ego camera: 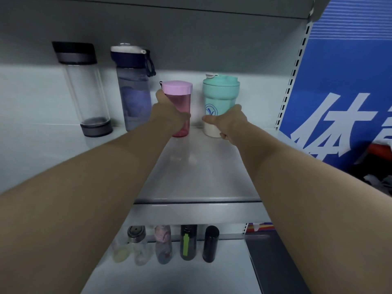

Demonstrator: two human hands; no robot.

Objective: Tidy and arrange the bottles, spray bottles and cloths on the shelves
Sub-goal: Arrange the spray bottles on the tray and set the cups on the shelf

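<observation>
At the back of the white upper shelf [201,170] stand two cups. My left hand [169,114] grips the pink translucent cup [179,102] with a pink lid. My right hand [228,122] grips the teal cup [218,98], which has a teal lid and a cream base. Both cups stand upright on the shelf, a small gap between them. To their left stand a dark blue-grey bottle [133,88] with a white cap and a clear glass bottle [84,88] with a dark lid.
On the lower shelf [180,276] a row of several bottles stands, among them a black one [210,244] and a dark one with a green strip [187,242]. A blue sign [339,92] with white characters borders the shelf's right side.
</observation>
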